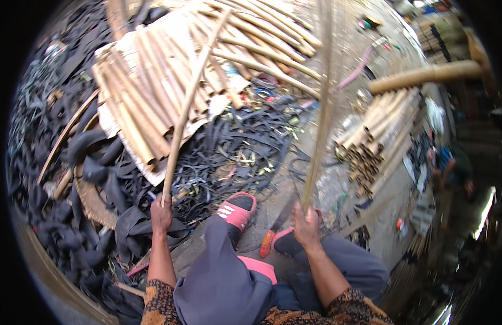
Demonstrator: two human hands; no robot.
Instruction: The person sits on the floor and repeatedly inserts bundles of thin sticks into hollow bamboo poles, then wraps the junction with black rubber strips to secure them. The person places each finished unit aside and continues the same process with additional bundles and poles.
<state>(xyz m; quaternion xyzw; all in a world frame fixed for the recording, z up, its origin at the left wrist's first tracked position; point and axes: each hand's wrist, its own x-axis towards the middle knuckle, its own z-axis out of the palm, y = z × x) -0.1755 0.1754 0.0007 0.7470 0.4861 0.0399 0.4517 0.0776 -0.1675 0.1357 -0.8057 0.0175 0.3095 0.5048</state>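
My left hand [161, 218] is closed round the near end of a long, slender bamboo stick [188, 105], which slants up and away over the pile of bamboo. My right hand [306, 226] grips long, thin bamboo strips [317, 130] that stand nearly upright and are smeared by motion; whether there are two or more I cannot tell. On the ground between my feet, beside the right hand, lies a knife [266, 245] with a red-orange handle and a dark blade. Pink-and-black sandals [237, 214] are on my feet.
Cut bamboo tubes [137, 97] lie in rows on a pale sheet ahead. Black rubber strips [229, 141] heap across the left and middle. At the right stands a bundle of bamboo tubes [378, 138] under a thick pole [424, 76]. Another person [454, 168] is at the far right.
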